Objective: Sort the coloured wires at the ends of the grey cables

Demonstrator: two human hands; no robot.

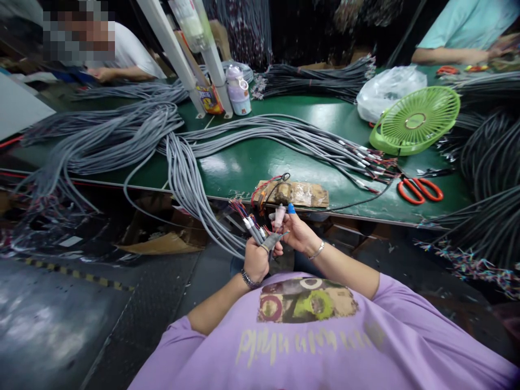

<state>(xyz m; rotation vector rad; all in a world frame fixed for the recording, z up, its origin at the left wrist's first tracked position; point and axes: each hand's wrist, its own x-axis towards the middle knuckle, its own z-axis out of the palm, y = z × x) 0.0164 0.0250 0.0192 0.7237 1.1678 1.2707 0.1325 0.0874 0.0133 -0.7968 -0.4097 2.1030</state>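
My left hand (257,261) is wrapped round a bunch of grey cables (217,230) just below their stripped ends. White sleeves and thin coloured wires (238,208) stick out above that fist. A grey covering shows on its thumb. Close beside it, my right hand (299,233) has its fingers drawn together at thin wires (282,234) of one cable end. Blue and whitish covers sit on two of its fingertips. Just beyond the hands, at the table's edge, lies a wooden board (314,195) with a dark lump and small leads on it.
More grey cables (260,127) lie across the green table (227,173). Orange-handled scissors (420,189), a green fan (418,122) and a plastic bag (390,89) are at the right. A bottle (238,92) stands by a white post. Two people sit across the table.
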